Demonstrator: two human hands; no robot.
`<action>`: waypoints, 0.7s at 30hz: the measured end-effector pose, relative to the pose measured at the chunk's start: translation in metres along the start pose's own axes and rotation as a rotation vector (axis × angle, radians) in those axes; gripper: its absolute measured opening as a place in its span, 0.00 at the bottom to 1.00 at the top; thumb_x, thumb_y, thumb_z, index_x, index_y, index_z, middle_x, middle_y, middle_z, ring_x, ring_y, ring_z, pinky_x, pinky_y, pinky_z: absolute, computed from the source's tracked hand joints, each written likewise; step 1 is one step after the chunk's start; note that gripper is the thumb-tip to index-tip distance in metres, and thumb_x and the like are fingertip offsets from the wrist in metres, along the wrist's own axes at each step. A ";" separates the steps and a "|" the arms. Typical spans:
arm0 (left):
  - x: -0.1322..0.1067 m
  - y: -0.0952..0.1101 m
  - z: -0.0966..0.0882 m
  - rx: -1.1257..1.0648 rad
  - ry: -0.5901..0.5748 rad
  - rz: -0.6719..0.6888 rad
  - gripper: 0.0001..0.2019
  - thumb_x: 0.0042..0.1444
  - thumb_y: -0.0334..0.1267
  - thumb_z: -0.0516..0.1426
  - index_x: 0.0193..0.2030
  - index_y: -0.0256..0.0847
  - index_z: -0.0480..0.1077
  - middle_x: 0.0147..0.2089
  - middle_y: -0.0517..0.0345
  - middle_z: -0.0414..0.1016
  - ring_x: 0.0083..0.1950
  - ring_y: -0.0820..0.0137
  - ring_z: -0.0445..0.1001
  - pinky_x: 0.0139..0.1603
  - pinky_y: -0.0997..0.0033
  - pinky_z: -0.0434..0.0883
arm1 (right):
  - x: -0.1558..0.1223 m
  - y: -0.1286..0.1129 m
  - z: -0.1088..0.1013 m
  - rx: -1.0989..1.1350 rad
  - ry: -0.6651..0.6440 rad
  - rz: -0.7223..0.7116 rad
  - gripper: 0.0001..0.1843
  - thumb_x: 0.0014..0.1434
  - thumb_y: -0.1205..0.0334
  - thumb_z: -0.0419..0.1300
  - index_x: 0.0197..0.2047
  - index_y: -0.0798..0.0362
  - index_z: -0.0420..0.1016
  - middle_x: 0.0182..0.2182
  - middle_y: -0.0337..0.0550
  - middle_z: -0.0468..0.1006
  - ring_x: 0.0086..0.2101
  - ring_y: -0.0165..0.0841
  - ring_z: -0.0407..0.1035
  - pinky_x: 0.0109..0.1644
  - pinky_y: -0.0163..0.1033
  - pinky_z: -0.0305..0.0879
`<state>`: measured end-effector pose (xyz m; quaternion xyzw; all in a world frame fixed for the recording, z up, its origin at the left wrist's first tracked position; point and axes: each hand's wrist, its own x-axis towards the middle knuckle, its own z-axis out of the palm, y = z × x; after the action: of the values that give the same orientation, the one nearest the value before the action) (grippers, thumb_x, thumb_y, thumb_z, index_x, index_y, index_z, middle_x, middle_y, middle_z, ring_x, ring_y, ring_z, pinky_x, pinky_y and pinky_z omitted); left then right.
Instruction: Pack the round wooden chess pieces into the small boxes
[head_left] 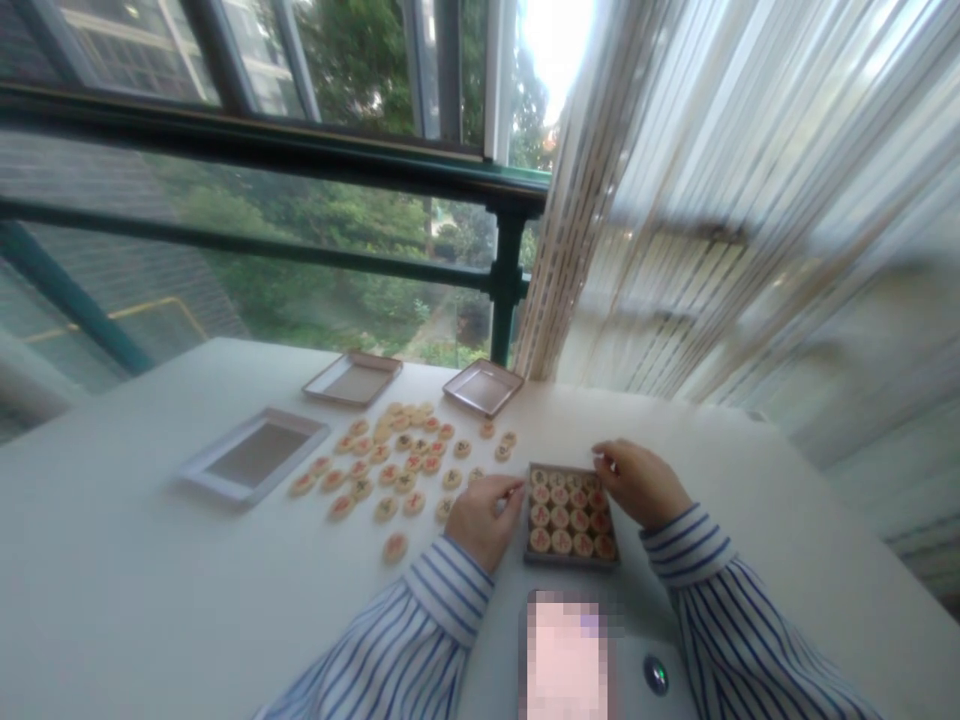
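Observation:
A small dark square box on the white table holds rows of round wooden xiangqi pieces, red-marked ones in front and darker-marked ones at the back. At the box's left edge is my left hand, its thumb and fingers bent together; whatever is between the tips is hidden. My right hand reaches the back right corner of the box with curled fingers, and what they hold, if anything, cannot be made out. Loose xiangqi pieces with red and dark characters lie scattered left of my left hand.
Three shallow trays or lids stand beyond the loose pieces: a white-rimmed one, a brown-edged one and a smaller one. Nearer me lie a phone and a dark oval object. A green railing and string curtain border the table.

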<state>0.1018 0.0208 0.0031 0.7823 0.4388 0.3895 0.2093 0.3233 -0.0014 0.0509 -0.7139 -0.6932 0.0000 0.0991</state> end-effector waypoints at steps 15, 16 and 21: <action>0.007 -0.028 -0.069 0.162 0.052 0.001 0.11 0.49 0.40 0.54 0.38 0.40 0.72 0.40 0.54 0.76 0.43 0.66 0.73 0.46 0.64 0.69 | 0.004 -0.037 -0.017 -0.027 -0.055 -0.190 0.16 0.58 0.57 0.46 0.44 0.50 0.70 0.35 0.43 0.73 0.34 0.30 0.67 0.40 0.34 0.58; 0.008 -0.032 -0.074 0.173 0.057 -0.020 0.12 0.49 0.41 0.54 0.39 0.41 0.72 0.41 0.54 0.76 0.43 0.66 0.73 0.46 0.64 0.69 | 0.005 -0.040 -0.017 -0.034 -0.060 -0.205 0.16 0.58 0.57 0.46 0.44 0.50 0.70 0.35 0.43 0.73 0.35 0.31 0.67 0.40 0.34 0.58; 0.009 -0.048 -0.099 0.210 0.056 -0.080 0.13 0.49 0.45 0.53 0.38 0.42 0.73 0.41 0.56 0.76 0.44 0.66 0.72 0.47 0.66 0.68 | 0.008 -0.055 -0.018 -0.085 -0.092 -0.265 0.16 0.57 0.58 0.47 0.44 0.50 0.70 0.36 0.44 0.73 0.36 0.33 0.67 0.41 0.36 0.58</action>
<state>0.0008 0.0524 0.0354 0.7705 0.5138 0.3544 0.1296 0.2716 0.0050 0.0772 -0.6187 -0.7847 -0.0096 0.0359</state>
